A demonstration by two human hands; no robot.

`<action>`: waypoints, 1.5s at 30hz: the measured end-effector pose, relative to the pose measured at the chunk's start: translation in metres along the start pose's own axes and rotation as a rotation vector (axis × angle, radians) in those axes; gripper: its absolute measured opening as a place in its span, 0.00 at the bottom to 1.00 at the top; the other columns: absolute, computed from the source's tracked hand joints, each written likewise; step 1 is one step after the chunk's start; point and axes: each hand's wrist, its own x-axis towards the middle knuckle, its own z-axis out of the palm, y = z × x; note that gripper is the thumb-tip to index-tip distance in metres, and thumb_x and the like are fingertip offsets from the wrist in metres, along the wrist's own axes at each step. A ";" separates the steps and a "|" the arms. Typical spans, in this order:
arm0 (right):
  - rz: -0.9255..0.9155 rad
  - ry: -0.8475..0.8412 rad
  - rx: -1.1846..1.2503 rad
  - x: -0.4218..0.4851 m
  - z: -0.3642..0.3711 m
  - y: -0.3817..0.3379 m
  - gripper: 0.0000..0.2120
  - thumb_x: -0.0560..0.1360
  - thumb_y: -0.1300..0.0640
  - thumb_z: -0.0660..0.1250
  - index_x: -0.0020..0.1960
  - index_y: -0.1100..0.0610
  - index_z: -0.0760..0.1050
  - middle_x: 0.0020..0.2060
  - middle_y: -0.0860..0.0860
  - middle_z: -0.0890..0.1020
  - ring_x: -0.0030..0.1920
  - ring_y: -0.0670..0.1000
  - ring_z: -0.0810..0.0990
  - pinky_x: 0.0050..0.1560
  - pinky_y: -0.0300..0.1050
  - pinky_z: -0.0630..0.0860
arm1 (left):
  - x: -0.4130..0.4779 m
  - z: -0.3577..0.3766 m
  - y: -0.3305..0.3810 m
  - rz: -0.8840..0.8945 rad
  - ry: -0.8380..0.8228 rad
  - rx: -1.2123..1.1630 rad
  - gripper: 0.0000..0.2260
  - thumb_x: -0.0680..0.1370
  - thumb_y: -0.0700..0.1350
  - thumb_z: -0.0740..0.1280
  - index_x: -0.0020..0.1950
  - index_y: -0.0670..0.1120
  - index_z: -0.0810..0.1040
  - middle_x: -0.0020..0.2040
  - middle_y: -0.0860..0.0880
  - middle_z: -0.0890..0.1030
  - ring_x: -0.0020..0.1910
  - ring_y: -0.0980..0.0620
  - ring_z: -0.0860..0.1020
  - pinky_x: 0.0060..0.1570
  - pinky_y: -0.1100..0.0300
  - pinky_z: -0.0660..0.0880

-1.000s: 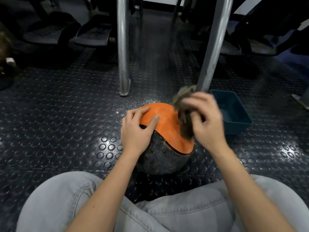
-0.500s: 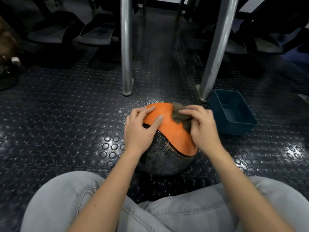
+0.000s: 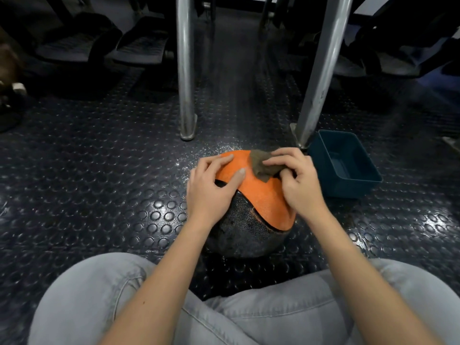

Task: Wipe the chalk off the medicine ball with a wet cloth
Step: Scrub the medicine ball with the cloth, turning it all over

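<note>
One medicine ball (image 3: 263,195), one cloth (image 3: 260,165), one tub (image 3: 348,188), two posts (image 3: 185,70) (image 3: 322,70), two hands (image 3: 209,192) (image 3: 298,185)

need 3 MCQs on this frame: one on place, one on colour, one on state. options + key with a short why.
1. Where does the blue tub stand relative to the medicine ball?
A. on top of it
B. on the floor to its right
C. underneath it

2. What colour is the ball's panel under the cloth?
A. green
B. white
C. orange

3. What is the left hand doing?
A. resting on the ball, fingers straight
B. gripping the cloth
C. raised clear of the ball

Key:
1 B: the tub sits on the studded floor just off the ball's right side.
2 C: the cloth lies on the orange top panel.
3 A: its fingers lie flat on the ball, while the right hand pinches the cloth.
</note>
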 end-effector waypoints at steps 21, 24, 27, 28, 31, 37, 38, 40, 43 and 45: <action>0.671 0.011 -0.013 0.010 -0.006 0.018 0.20 0.73 0.65 0.54 0.48 0.47 0.80 0.55 0.49 0.80 0.53 0.51 0.76 0.52 0.46 0.72 | -0.003 -0.001 0.003 -0.052 0.004 0.063 0.23 0.69 0.67 0.59 0.60 0.62 0.75 0.58 0.62 0.70 0.57 0.61 0.65 0.63 0.49 0.66; 0.311 0.056 -0.115 0.002 0.002 -0.018 0.18 0.72 0.63 0.55 0.47 0.50 0.81 0.50 0.47 0.80 0.52 0.54 0.73 0.52 0.46 0.68 | -0.003 -0.003 0.001 -0.076 0.038 0.058 0.22 0.68 0.66 0.59 0.59 0.62 0.76 0.56 0.63 0.70 0.55 0.61 0.66 0.62 0.50 0.67; -0.118 0.133 -0.360 -0.016 0.018 -0.044 0.18 0.69 0.59 0.54 0.43 0.55 0.83 0.41 0.51 0.81 0.41 0.59 0.73 0.42 0.49 0.71 | -0.003 -0.005 0.000 -0.070 0.054 0.051 0.24 0.67 0.69 0.56 0.58 0.63 0.76 0.54 0.64 0.70 0.54 0.60 0.67 0.62 0.49 0.67; -0.209 0.158 -0.380 -0.018 0.019 -0.043 0.17 0.69 0.60 0.54 0.42 0.56 0.83 0.40 0.51 0.81 0.39 0.59 0.73 0.40 0.48 0.72 | -0.003 -0.005 -0.001 -0.067 0.052 0.047 0.24 0.67 0.69 0.55 0.58 0.63 0.76 0.54 0.64 0.70 0.54 0.60 0.67 0.62 0.49 0.67; -0.062 0.125 -0.191 -0.008 0.005 -0.019 0.17 0.71 0.61 0.55 0.42 0.54 0.82 0.43 0.49 0.80 0.43 0.53 0.72 0.46 0.40 0.69 | -0.003 -0.002 0.002 -0.046 0.014 0.054 0.26 0.67 0.70 0.55 0.59 0.62 0.76 0.56 0.63 0.70 0.56 0.61 0.66 0.63 0.49 0.67; 0.681 0.017 0.051 0.012 -0.016 0.021 0.19 0.72 0.65 0.54 0.41 0.47 0.80 0.49 0.49 0.83 0.48 0.50 0.78 0.50 0.47 0.74 | -0.010 0.006 0.011 0.006 -0.002 0.112 0.25 0.68 0.69 0.56 0.60 0.62 0.75 0.60 0.62 0.70 0.60 0.58 0.66 0.64 0.47 0.66; 0.613 0.032 -0.012 0.010 -0.015 0.014 0.18 0.73 0.65 0.55 0.41 0.47 0.79 0.50 0.47 0.82 0.51 0.50 0.77 0.53 0.47 0.73 | -0.010 0.006 0.011 -0.007 0.010 0.108 0.23 0.69 0.68 0.58 0.60 0.62 0.75 0.60 0.62 0.70 0.59 0.59 0.66 0.64 0.47 0.66; 0.340 0.066 -0.085 0.003 -0.007 -0.011 0.18 0.72 0.63 0.55 0.43 0.48 0.81 0.48 0.47 0.81 0.51 0.53 0.74 0.53 0.46 0.70 | -0.009 0.004 0.010 -0.055 0.032 0.094 0.21 0.69 0.65 0.61 0.59 0.62 0.76 0.58 0.63 0.70 0.58 0.61 0.66 0.64 0.48 0.66; -0.213 0.062 -0.266 -0.015 0.013 -0.044 0.17 0.69 0.60 0.55 0.42 0.54 0.82 0.42 0.50 0.81 0.40 0.55 0.71 0.42 0.46 0.68 | -0.004 -0.002 0.004 -0.101 0.062 0.066 0.20 0.69 0.64 0.61 0.59 0.63 0.76 0.55 0.62 0.70 0.56 0.60 0.67 0.63 0.48 0.67; -0.287 0.073 -0.251 -0.015 0.013 -0.036 0.16 0.70 0.63 0.55 0.42 0.56 0.82 0.42 0.50 0.81 0.41 0.53 0.69 0.43 0.44 0.67 | -0.001 -0.006 0.001 -0.107 0.038 0.048 0.20 0.70 0.64 0.61 0.59 0.63 0.75 0.56 0.61 0.69 0.57 0.59 0.67 0.63 0.47 0.66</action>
